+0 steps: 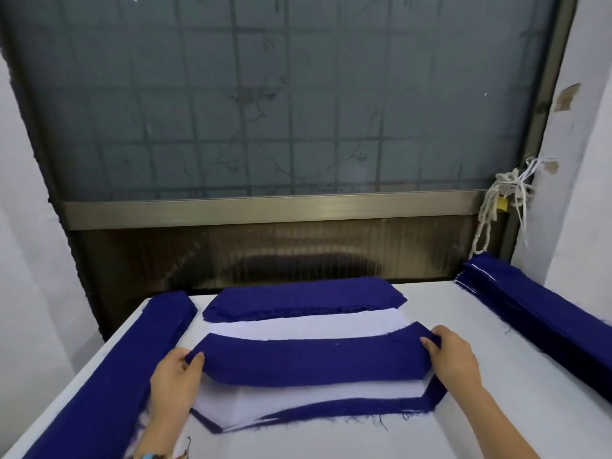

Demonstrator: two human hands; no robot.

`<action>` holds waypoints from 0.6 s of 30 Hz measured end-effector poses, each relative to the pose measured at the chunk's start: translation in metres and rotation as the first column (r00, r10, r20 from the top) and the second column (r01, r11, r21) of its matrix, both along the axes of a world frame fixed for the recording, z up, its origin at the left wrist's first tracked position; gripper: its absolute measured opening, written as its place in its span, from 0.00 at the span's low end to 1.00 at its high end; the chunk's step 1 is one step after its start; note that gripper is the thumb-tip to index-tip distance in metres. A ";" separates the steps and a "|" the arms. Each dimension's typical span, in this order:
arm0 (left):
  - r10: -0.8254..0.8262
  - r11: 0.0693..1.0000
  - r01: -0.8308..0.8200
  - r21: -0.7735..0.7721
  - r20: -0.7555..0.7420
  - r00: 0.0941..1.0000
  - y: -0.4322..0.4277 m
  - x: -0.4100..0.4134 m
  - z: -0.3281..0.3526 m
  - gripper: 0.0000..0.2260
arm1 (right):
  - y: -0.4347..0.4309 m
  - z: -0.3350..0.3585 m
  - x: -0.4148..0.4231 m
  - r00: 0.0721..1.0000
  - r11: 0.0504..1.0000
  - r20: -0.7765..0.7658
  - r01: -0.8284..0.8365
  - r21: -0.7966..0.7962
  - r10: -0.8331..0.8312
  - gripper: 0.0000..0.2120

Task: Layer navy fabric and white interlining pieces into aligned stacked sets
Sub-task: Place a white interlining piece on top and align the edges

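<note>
A long navy fabric piece (311, 357) with angled ends stretches between both hands, held just above the near stack. My left hand (177, 379) pinches its left tip; my right hand (453, 357) grips its right end. Beneath it lies a stack of white interlining (298, 404) resting on navy pieces whose frayed edge (347, 410) shows along the front. Behind sits another white interlining stack (308, 323), and beyond that a stack of navy pieces (304, 298).
A long pile of navy strips (109, 376) runs along the left side of the white table (496, 409). Another navy pile (536, 313) lies along the right. A frosted window and metal sill stand behind; white cord (496, 207) hangs at right.
</note>
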State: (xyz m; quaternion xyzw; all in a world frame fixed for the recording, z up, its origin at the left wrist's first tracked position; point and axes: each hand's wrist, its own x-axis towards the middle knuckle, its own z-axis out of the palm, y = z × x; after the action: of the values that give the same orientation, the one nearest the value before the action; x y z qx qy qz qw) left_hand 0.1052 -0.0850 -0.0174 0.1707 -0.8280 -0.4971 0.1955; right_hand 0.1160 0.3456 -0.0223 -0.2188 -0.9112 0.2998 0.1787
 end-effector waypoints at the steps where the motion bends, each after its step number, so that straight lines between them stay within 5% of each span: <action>1: 0.014 1.000 -0.014 -0.019 0.014 1.000 0.000 0.005 -0.003 0.09 | -0.001 -0.003 0.005 1.000 1.000 -0.009 -0.001 -0.011 0.001 0.05; 13: -0.022 0.986 0.027 -0.164 0.030 0.999 0.002 0.029 -0.013 0.03 | -0.004 -0.024 0.024 0.994 1.000 -0.106 -0.022 -0.011 0.021 0.06; 18: -0.016 0.981 0.013 -0.193 -0.017 1.000 0.002 0.031 -0.015 0.09 | -0.004 -0.026 0.024 0.990 0.997 -0.137 -0.028 -0.075 0.018 0.06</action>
State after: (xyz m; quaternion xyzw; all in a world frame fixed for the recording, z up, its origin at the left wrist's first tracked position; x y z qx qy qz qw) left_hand 0.1364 -0.0829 -0.0320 0.1403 -0.8716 -0.4176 0.2151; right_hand 0.1397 0.3421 -0.0480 -0.1939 -0.8871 0.3509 0.2287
